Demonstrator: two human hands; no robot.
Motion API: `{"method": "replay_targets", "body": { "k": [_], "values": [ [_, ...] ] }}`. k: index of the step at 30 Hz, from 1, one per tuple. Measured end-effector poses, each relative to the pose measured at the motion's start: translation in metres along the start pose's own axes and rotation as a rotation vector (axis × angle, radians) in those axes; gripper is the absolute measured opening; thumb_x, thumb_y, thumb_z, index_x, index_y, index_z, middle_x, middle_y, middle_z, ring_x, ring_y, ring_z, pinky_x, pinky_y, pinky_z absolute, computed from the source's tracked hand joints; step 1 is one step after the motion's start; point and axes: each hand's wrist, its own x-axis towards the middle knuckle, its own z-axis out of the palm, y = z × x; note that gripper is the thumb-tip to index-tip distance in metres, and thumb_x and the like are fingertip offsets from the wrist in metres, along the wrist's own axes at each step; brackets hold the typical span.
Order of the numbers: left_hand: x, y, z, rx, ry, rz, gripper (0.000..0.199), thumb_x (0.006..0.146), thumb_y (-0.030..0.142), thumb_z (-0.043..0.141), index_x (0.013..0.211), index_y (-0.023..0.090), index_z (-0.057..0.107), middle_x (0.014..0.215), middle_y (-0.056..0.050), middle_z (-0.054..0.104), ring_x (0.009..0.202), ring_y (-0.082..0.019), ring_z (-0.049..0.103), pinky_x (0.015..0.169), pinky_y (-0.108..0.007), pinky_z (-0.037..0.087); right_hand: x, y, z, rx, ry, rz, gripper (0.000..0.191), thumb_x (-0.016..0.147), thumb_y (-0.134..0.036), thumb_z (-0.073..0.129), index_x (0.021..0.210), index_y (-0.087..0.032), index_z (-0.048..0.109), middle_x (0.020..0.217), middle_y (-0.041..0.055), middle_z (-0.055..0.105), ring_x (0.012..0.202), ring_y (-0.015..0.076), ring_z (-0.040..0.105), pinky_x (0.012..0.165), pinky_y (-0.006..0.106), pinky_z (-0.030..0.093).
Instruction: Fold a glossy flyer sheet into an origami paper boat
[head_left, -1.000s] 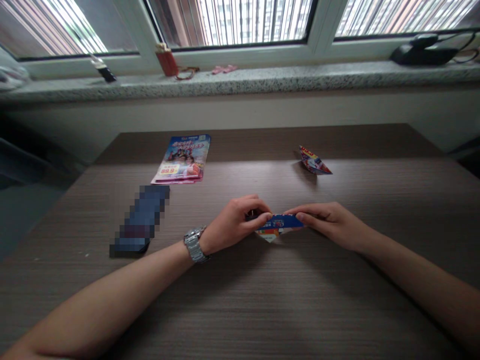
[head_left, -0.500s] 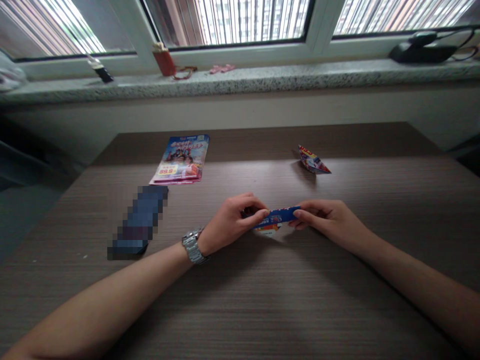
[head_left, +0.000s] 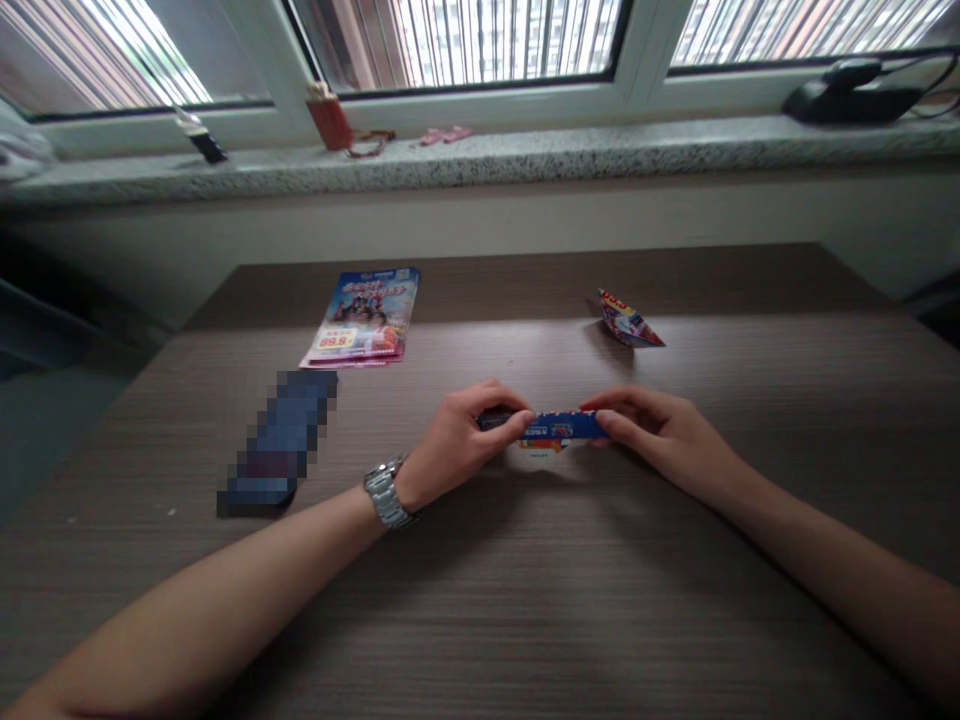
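Note:
Between my two hands is a piece of folded printed paper (head_left: pixel 561 426), with a blue strip facing me and an orange and white part showing beneath it. My left hand (head_left: pixel 480 428) pinches its left end between thumb and fingers. At the right end, my right hand (head_left: pixel 646 420) grips it, thumb in front and fingers behind. The paper is just above the wooden table (head_left: pixel 480 600), near its middle. Beyond my right hand stands a folded paper shape (head_left: pixel 628 322) with a colourful print.
A stack of printed flyers (head_left: pixel 366 315) lies at the back left, with a blurred dark flat object (head_left: pixel 281 440) in front of it. On the stone windowsill (head_left: pixel 570 155) are a red case (head_left: pixel 330 122), pink items (head_left: pixel 446 135) and a black device with cables (head_left: pixel 851 95).
The folded paper is now more level, and more of its left part shows at my left hand. My right hand has moved slightly to the right along with the paper's right end.

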Motion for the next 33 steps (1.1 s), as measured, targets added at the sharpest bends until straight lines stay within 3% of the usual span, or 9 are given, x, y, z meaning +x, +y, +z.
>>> {"method": "replay_targets", "body": {
  "k": [4,11,20,33],
  "values": [
    [-0.001,0.005,0.002,-0.001,-0.031,0.008,0.013,0.096,0.027,0.066,0.091,0.016,0.074,0.087,-0.001,0.068,0.079,-0.011,0.059,0.072,-0.022,0.043,-0.004,-0.003,0.005,-0.085,-0.029,-0.043,0.028,0.09,-0.047,0.068,0.106,-0.023,0.073,0.096,0.0028,0.078,0.081,0.0194,0.073,0.071,0.03,0.058],
    [-0.001,0.006,0.003,-0.03,-0.06,-0.006,0.017,0.095,0.029,0.068,0.088,0.016,0.076,0.085,-0.002,0.069,0.078,-0.012,0.06,0.072,-0.023,0.044,-0.006,0.001,0.008,-0.146,-0.06,-0.067,0.03,0.095,-0.049,0.062,0.094,-0.022,0.074,0.085,0.0019,0.076,0.074,0.0176,0.07,0.064,0.027,0.051],
    [0.003,-0.001,0.0,-0.13,-0.021,-0.085,0.014,0.09,0.031,0.074,0.09,0.018,0.08,0.091,-0.004,0.07,0.082,-0.013,0.064,0.071,-0.023,0.048,-0.004,0.005,0.0,-0.184,-0.008,-0.096,0.029,0.095,-0.048,0.062,0.094,-0.022,0.076,0.083,0.0019,0.076,0.074,0.0187,0.07,0.066,0.028,0.052],
    [0.004,-0.01,-0.005,-0.069,0.014,-0.058,0.02,0.092,0.035,0.071,0.087,0.018,0.08,0.09,-0.004,0.068,0.079,-0.012,0.062,0.069,-0.023,0.048,0.001,0.008,-0.009,-0.205,0.012,-0.033,0.032,0.093,-0.051,0.062,0.092,-0.023,0.076,0.084,0.0029,0.078,0.072,0.0211,0.072,0.065,0.031,0.054]
  ]
}}
